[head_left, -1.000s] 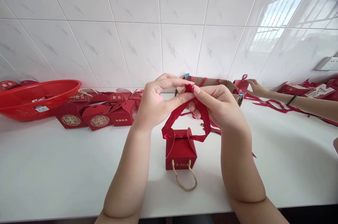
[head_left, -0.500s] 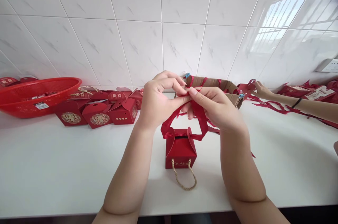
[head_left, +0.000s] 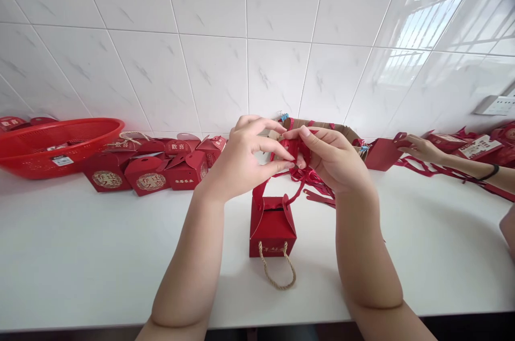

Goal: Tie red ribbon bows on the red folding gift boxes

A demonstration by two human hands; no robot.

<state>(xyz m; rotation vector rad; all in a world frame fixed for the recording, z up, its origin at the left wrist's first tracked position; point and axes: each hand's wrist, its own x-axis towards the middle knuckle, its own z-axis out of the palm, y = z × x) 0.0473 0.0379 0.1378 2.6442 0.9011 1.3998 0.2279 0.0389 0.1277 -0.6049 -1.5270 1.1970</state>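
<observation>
A small red box (head_left: 272, 225) with a twisted rope handle (head_left: 281, 283) stands upright on the white table (head_left: 120, 266). Red ribbon (head_left: 260, 191) rises from both sides of its top to my hands. My left hand (head_left: 253, 156) pinches the ribbon between thumb and fingers, just above the box. Close on its right, my right hand (head_left: 330, 156) holds the ribbon too, with a loop between the two hands. Fingers hide part of the ribbon there.
Several red boxes (head_left: 151, 173) sit at the left beside a red plastic basket (head_left: 60, 142). Behind my hands are a cardboard box (head_left: 350, 134) and loose ribbons (head_left: 319, 197). At right, another person's hand (head_left: 422, 149) holds a red box (head_left: 382, 154); more boxes (head_left: 478, 145) lie beyond.
My left hand has turned and lowered slightly, and the ribbon is now drawn narrower above the box. The other person's hand has moved right, with more of its red box showing.
</observation>
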